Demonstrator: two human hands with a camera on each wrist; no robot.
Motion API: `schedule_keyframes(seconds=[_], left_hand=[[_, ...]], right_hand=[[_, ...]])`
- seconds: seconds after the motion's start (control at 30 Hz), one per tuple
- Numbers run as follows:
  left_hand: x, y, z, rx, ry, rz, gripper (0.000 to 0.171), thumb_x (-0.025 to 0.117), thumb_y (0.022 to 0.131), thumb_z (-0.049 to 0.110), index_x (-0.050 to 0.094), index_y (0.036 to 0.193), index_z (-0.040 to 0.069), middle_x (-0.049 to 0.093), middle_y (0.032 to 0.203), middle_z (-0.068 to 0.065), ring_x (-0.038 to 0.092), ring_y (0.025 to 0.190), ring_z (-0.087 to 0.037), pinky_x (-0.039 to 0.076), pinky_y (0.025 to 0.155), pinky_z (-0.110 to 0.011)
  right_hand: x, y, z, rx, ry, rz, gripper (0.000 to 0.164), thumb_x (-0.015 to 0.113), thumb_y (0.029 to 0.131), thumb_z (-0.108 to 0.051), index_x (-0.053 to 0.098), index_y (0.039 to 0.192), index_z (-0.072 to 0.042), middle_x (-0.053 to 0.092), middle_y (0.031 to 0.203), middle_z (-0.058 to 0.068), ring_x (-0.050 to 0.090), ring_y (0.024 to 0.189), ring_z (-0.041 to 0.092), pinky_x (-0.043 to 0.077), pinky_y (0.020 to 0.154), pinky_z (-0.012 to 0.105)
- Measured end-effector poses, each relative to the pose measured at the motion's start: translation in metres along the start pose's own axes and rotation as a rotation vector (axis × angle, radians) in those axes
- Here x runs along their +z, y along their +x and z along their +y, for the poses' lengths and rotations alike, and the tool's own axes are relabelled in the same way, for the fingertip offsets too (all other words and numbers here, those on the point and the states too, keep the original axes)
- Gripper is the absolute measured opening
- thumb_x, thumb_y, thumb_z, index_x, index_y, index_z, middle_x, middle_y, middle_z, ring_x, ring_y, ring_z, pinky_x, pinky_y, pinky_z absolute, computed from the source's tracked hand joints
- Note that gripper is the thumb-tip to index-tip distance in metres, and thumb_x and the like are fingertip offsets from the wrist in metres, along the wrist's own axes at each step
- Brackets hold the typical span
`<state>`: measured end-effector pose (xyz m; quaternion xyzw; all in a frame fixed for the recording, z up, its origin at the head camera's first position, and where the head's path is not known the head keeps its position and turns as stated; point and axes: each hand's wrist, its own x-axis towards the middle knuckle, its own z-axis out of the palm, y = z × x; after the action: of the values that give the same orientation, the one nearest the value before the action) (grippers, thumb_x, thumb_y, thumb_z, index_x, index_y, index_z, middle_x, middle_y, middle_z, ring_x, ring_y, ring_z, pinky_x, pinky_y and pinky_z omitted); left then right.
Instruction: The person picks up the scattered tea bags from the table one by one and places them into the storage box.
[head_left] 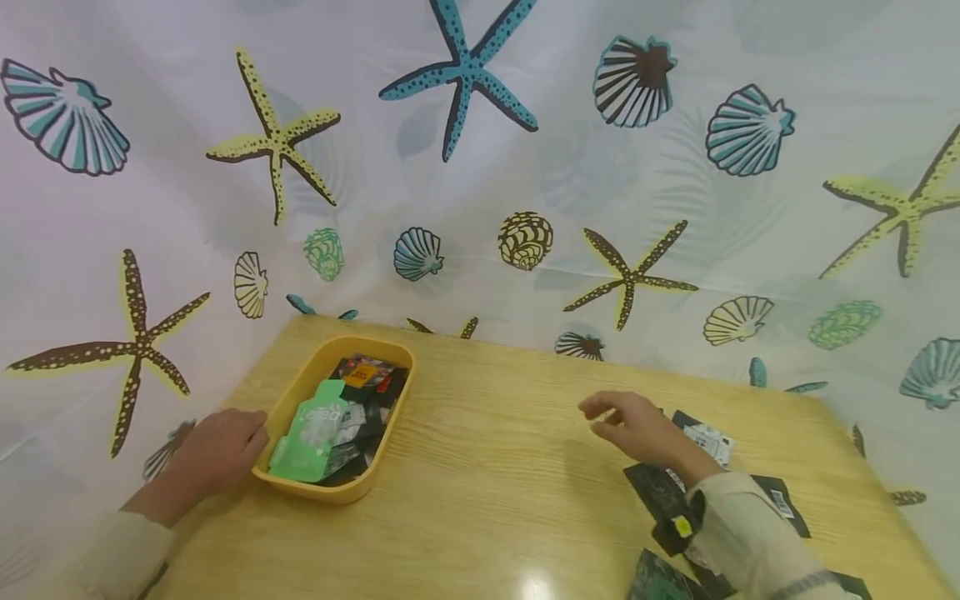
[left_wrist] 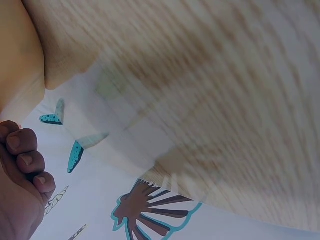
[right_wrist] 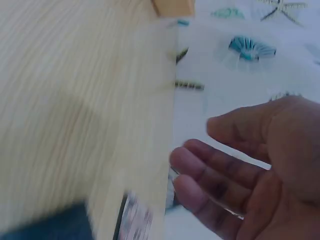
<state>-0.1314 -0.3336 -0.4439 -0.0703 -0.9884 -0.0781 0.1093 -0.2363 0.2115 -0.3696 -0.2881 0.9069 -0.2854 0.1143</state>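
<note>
A yellow plastic bin (head_left: 390, 442) stands on the left of the wooden table, holding a green pouch (head_left: 306, 433) and several dark packets (head_left: 372, 429). Beside the bin's left wall is my left hand (head_left: 225, 450), its knuckles close to the rim. In the left wrist view its fingers (left_wrist: 22, 145) curl loosely, with nothing seen in them. My right hand (head_left: 630, 427) hovers over the right half of the table, thumb and fingers apart and slightly bent, holding nothing. Under and around that forearm lie several dark packets (head_left: 652, 487), one with a white label (head_left: 708, 442).
A white curtain (head_left: 480, 200) printed with starfish and shells hangs behind the table and along both sides. Bare wood (head_left: 480, 450) spans the stretch between the bin and the packets on the right.
</note>
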Motion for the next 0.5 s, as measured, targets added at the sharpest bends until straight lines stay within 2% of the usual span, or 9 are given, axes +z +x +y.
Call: schedule_keyframes(seconds=[0.07, 0.1, 0.23, 0.37, 0.43, 0.5], left_hand=[[-0.001, 0.0, 0.0, -0.003, 0.0, -0.012, 0.031, 0.045, 0.096, 0.012, 0.038, 0.066, 0.016, 0.034, 0.061, 0.003, 0.034, 0.061, -0.015, 0.03, 0.06, -0.031], [-0.001, 0.0, 0.0, -0.004, 0.002, -0.012, 0.03, 0.045, 0.096, 0.013, 0.041, 0.067, 0.015, 0.04, 0.062, 0.002, 0.04, 0.062, -0.016, 0.034, 0.061, -0.033], [-0.003, 0.0, 0.001, -0.014, 0.009, -0.029, 0.029, 0.044, 0.097, 0.014, 0.042, 0.067, 0.014, 0.043, 0.064, 0.0, 0.042, 0.064, -0.018, 0.035, 0.062, -0.035], [-0.005, 0.001, 0.001, -0.017, -0.004, -0.047, 0.031, 0.043, 0.097, 0.013, 0.038, 0.067, 0.016, 0.033, 0.062, 0.002, 0.033, 0.062, -0.016, 0.029, 0.061, -0.032], [-0.006, 0.0, 0.002, -0.012, -0.016, -0.049, 0.031, 0.042, 0.097, 0.012, 0.037, 0.067, 0.016, 0.031, 0.062, 0.003, 0.032, 0.061, -0.015, 0.027, 0.06, -0.031], [-0.005, 0.001, 0.003, -0.008, -0.021, -0.044, 0.031, 0.042, 0.097, 0.012, 0.037, 0.067, 0.016, 0.031, 0.062, 0.003, 0.032, 0.061, -0.015, 0.027, 0.06, -0.031]], right_hand=[[-0.006, -0.022, 0.016, 0.058, -0.046, -0.015, 0.031, 0.058, 0.098, -0.014, 0.061, 0.126, -0.002, 0.066, 0.122, 0.02, 0.068, 0.099, 0.029, 0.056, 0.08, 0.042], [-0.008, -0.032, 0.024, 0.088, -0.071, -0.02, 0.03, 0.059, 0.097, -0.014, 0.062, 0.125, -0.001, 0.068, 0.118, 0.019, 0.068, 0.097, 0.028, 0.056, 0.078, 0.042], [-0.008, -0.061, 0.046, 0.229, -0.177, -0.049, 0.032, 0.065, 0.093, -0.016, 0.064, 0.121, -0.001, 0.072, 0.106, 0.011, 0.068, 0.089, 0.022, 0.056, 0.074, 0.041], [-0.004, -0.074, 0.057, 0.346, -0.276, -0.068, 0.039, 0.072, 0.089, -0.027, 0.065, 0.119, -0.003, 0.068, 0.092, 0.0, 0.062, 0.079, 0.014, 0.052, 0.067, 0.038], [-0.003, -0.077, 0.061, 0.39, -0.308, -0.071, 0.044, 0.073, 0.087, -0.034, 0.065, 0.118, -0.004, 0.065, 0.086, -0.001, 0.059, 0.074, 0.013, 0.049, 0.063, 0.037], [-0.001, -0.079, 0.066, 0.425, -0.332, -0.072, 0.052, 0.074, 0.085, -0.043, 0.065, 0.118, -0.003, 0.067, 0.088, 0.001, 0.061, 0.075, 0.015, 0.05, 0.063, 0.039]])
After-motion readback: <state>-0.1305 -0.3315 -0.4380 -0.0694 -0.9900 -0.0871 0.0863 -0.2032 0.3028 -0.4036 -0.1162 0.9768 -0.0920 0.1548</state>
